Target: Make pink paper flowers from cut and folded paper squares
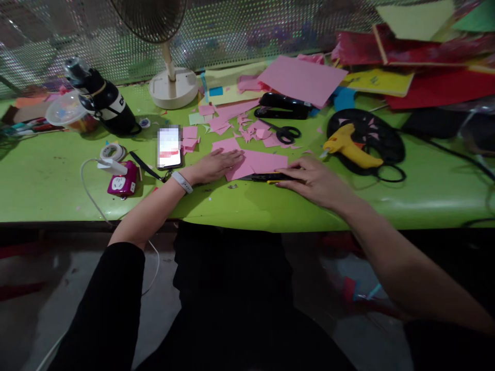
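Observation:
My left hand [219,165] lies flat with fingers stretched out on a pink sheet of paper [266,161], beside smaller pink pieces under it. At the sheet's right end, my right hand [313,180] pinches the end of a black and yellow tool that looks like a utility knife [265,176]. The knife lies along the sheet's near edge, partly hidden by paper and fingers. Pink scraps [255,129] are heaped just beyond the sheet. Black-handled scissors [286,134] rest at the right of that heap.
Left of my hands are a phone [169,147], a purple power adapter [122,181], a tape roll [113,152] and a black bottle [108,103]. A fan [174,87] stands behind. A stapler [284,105], a yellow glue gun [353,147] and coloured sheets [303,80] lie to the right.

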Demonstrator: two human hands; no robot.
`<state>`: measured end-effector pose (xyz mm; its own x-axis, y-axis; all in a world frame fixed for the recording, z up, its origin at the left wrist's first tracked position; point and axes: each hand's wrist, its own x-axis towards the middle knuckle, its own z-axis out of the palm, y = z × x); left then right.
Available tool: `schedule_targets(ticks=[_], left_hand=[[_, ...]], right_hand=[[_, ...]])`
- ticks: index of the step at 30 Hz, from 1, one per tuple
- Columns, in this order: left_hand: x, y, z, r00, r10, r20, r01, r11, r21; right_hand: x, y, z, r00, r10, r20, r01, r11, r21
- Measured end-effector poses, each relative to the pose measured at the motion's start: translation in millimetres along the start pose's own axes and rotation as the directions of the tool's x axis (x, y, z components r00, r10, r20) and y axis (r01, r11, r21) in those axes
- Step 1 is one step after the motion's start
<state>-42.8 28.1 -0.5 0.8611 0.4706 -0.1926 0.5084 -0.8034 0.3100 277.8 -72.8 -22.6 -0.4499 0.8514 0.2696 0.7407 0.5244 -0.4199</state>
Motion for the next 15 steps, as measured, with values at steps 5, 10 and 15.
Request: schedule_targets(ticks=[5, 10, 15], left_hand=[[2, 0, 0, 1.0, -0.014, 0.01, 0.014, 1.0, -0.001], [2, 1, 2, 1.0, 0.0, 0.009, 0.0, 1.0, 0.013], [2, -3, 5, 1.0, 0.008, -0.008, -0.007, 1.0, 0.027]], right_hand=[[4, -5, 3, 1.0, 0.006, -0.001, -0.006, 1.0, 0.0], [6, -7, 6, 0.999, -0.034, -0.006, 0.034, 0.999, 0.009], [6, -6, 12, 0.997, -0.073, -0.032, 0.073, 0.997, 0.001]])
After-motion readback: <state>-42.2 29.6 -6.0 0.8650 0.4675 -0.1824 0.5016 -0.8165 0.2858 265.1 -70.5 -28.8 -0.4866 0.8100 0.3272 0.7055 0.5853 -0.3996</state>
